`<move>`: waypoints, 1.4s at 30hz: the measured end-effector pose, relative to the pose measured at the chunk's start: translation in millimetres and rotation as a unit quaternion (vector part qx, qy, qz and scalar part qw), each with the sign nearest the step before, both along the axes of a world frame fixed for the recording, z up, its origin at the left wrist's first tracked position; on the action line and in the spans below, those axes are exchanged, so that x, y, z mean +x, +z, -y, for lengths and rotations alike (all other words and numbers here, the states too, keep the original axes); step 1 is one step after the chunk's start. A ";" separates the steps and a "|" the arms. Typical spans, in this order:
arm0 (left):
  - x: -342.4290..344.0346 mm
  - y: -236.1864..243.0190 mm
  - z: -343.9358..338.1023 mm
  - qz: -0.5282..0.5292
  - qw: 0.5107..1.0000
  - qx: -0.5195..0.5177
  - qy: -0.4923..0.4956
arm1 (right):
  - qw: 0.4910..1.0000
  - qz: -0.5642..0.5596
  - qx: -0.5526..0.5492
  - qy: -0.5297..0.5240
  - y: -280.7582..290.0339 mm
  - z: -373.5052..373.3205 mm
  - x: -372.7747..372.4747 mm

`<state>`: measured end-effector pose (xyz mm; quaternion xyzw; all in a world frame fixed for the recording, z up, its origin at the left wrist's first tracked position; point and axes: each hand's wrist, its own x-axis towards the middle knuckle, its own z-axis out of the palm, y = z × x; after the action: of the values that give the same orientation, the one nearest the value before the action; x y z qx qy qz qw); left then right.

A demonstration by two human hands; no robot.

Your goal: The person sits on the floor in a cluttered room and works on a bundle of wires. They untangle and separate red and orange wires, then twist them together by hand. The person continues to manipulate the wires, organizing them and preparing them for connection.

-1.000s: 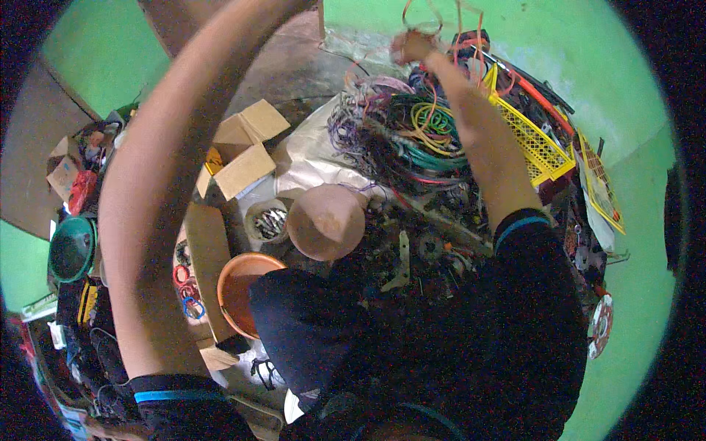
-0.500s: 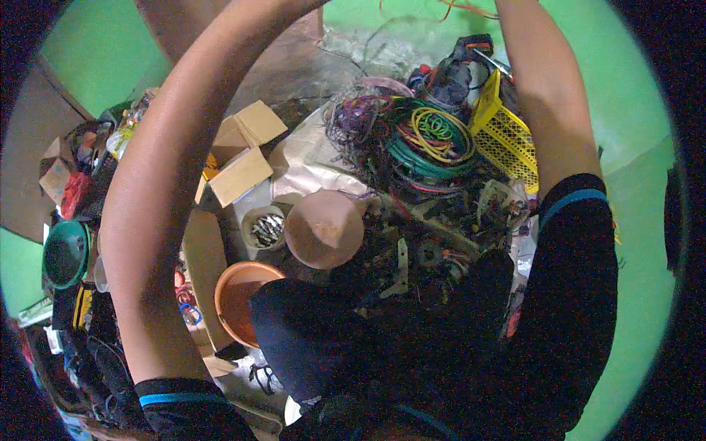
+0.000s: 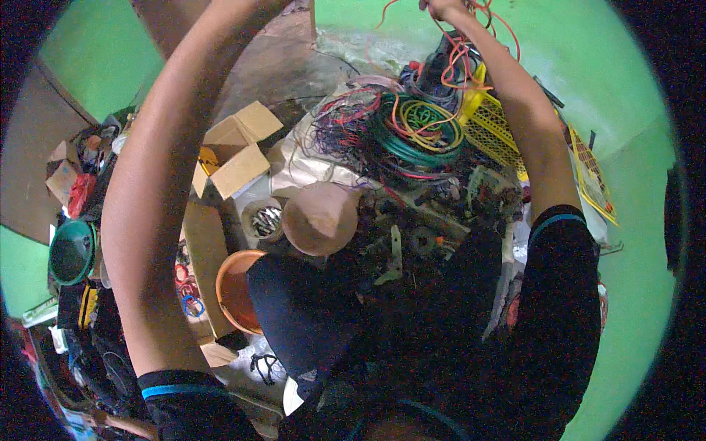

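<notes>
Roughly midway, I'm judging, using the pink basin (image 3: 321,219) as reference. Left hand is lying out of view past the top edge, so can't tell its state. Beyond the basin, the wire tangle (image 3: 340,131) is lying unsorted: looking left to do. Beyond and right of the basin, the green coil (image 3: 410,153) and yellow-green coil (image 3: 430,121) are lying wound: looking done. Farther beyond, right of the basin, the right hand (image 3: 445,9) is gripping the red wire (image 3: 462,51); that's hanging in loose loops, not yet wound.

Counts, left to right:
- One green bowl (image 3: 72,251), sitting well left of basin.
- One orange bowl (image 3: 237,298), sitting near, left and nearer the person.
- One open box (image 3: 240,170), sitting left and beyond.
- One tub (image 3: 248,219), sitting just left, holding several small metal pieces (image 3: 266,220); overlapping, can't count.
- One basin.
- One tangle, one green coil, one yellow-green coil.
- Red wire: lengths crossing, can't count.
- One yellow crate (image 3: 494,125), leaning right and beyond.
- One yellow grille (image 3: 590,175), lying farther right.
</notes>
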<state>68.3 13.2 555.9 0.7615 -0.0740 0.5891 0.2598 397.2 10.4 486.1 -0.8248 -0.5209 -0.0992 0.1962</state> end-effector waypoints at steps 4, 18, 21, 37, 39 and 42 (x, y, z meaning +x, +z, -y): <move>-14.9 27.2 34.2 -0.013 0.992 -0.105 0.064 | 0.970 0.018 -0.118 0.210 -57.4 31.6 11.3; 7.5 -80.8 -107.9 -0.059 0.905 -0.029 0.420 | 0.956 -0.102 -0.144 0.235 -183.6 371.5 -118.9; -16.4 -99.0 -130.2 -0.074 0.880 -0.062 0.465 | 0.959 -0.117 -0.241 0.091 -216.9 443.8 -74.6; -14.6 -263.9 -100.4 -0.202 0.916 -0.024 0.345 | 0.902 -0.274 0.305 -0.135 -126.1 450.4 -5.8; 7.5 -290.2 -78.8 -0.247 0.927 0.006 0.281 | 0.917 -0.250 0.309 -0.035 -115.8 416.4 -26.1; 42.3 -262.6 38.8 -0.320 0.926 0.103 0.171 | 0.936 -0.228 0.267 0.011 -91.3 383.5 -74.2</move>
<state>110.6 -25.6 293.3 0.9332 0.0847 0.3386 0.0851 323.0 -373.1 394.8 -0.7365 -0.4259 -0.0419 0.5239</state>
